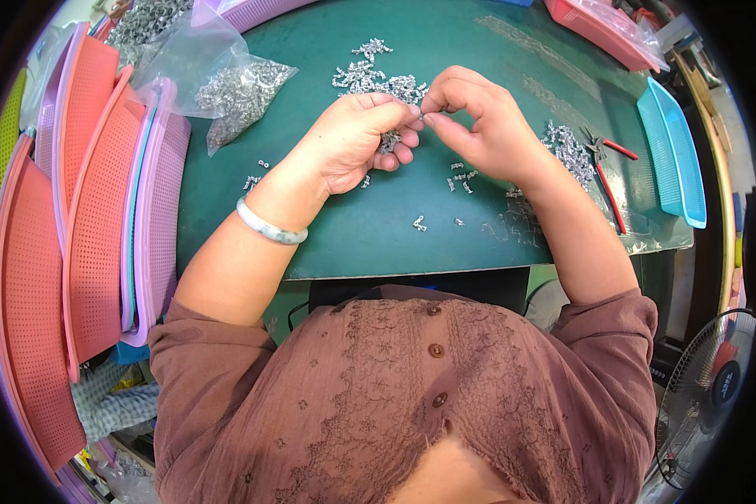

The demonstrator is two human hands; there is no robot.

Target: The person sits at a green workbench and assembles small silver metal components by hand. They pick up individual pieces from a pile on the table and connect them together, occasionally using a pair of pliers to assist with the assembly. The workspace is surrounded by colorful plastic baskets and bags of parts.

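Note:
My left hand point(365, 134) is curled, palm up, around several small silver metal pieces point(389, 141). Its thumb and forefinger meet near the right hand's fingertips. My right hand point(470, 113) pinches with thumb and forefinger at that same spot; what it holds there is too small to name. Just beyond the hands lies a heap of silver metal pieces point(363, 77) on the green tabletop point(344, 239). A second pile of metal pieces point(568, 151) sits beside my right forearm. A few loose pieces point(462, 178) are scattered between and in front of the hands.
Red-handled pliers point(609, 176) lie right of the second pile, near a blue plastic basket point(674, 155). A clear bag of metal parts point(244, 92) rests at the far left. Stacked pink and purple baskets point(101, 202) line the left edge. A fan point(706, 386) stands at lower right.

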